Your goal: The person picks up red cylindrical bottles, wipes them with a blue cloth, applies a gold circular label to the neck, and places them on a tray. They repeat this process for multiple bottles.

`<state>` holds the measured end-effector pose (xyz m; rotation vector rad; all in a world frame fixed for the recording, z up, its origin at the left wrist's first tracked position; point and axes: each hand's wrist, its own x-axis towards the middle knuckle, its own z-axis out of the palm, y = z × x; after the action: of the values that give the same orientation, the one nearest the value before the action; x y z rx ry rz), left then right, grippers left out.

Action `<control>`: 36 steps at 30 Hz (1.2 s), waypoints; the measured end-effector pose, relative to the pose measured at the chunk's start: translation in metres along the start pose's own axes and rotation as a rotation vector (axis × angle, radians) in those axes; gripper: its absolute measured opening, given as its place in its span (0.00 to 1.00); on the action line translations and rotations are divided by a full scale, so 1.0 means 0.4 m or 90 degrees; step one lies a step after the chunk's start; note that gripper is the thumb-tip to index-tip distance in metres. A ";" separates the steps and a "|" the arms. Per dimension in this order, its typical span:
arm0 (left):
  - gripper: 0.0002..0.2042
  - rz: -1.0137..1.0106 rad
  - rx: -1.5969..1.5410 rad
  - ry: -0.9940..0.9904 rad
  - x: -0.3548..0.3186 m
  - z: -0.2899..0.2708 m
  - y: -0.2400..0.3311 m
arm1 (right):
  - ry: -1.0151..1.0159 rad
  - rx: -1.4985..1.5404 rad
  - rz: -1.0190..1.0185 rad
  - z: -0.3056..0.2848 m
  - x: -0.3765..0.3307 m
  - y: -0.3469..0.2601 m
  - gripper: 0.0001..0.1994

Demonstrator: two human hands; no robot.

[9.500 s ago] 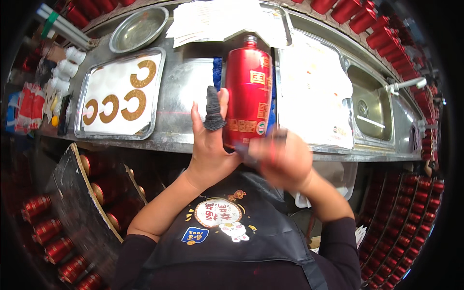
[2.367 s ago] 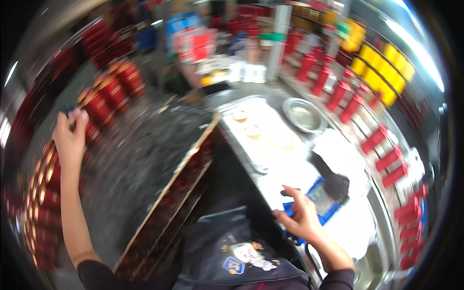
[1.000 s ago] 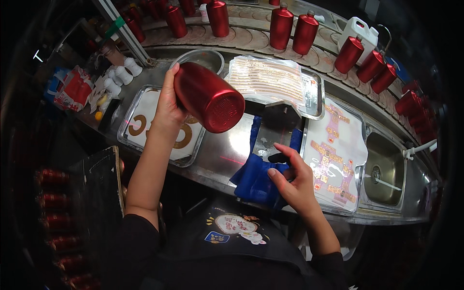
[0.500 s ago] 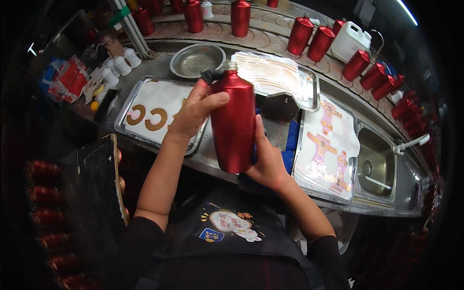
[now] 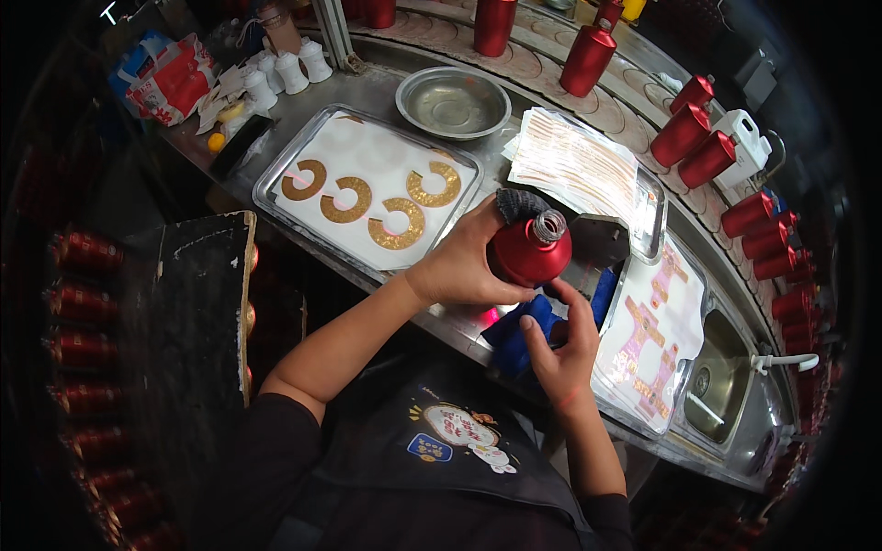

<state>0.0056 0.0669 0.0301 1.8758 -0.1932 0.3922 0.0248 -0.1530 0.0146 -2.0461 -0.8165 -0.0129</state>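
Note:
A glossy red bottle (image 5: 531,253) with an open threaded neck is tipped so that its mouth faces me. My left hand (image 5: 464,262) is wrapped round its side, with a dark grey cloth (image 5: 520,206) at the fingers against the bottle's shoulder. Just below and to the right, my right hand (image 5: 565,354) is open, thumb and fingers apart. Its fingertips are close to the bottle's side; whether they touch cannot be made out. Under the bottle lies a blue cloth-covered rest (image 5: 525,332) beside a dark metal plate (image 5: 599,241).
A tray (image 5: 276,174) of gold C-shaped labels lies left, below a steel bowl (image 5: 452,103). Striped label sheets (image 5: 574,165) lie behind. Pink-gold label sheets (image 5: 643,349) and a sink (image 5: 717,367) are right. Red bottles (image 5: 588,60) stand on a curved conveyor (image 5: 542,64).
The bottle has gone from upright to tipped with its mouth toward me, and shifted right. My right hand has come off its lower side. The view has turned.

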 end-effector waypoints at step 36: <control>0.23 -0.511 0.702 0.345 0.040 -0.650 -0.478 | 0.016 0.189 0.273 -0.058 0.043 0.032 0.30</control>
<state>0.0373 0.3763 -0.0574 2.5664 1.3472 0.4548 0.0521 -0.1662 0.0239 -1.8916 -0.3277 0.3036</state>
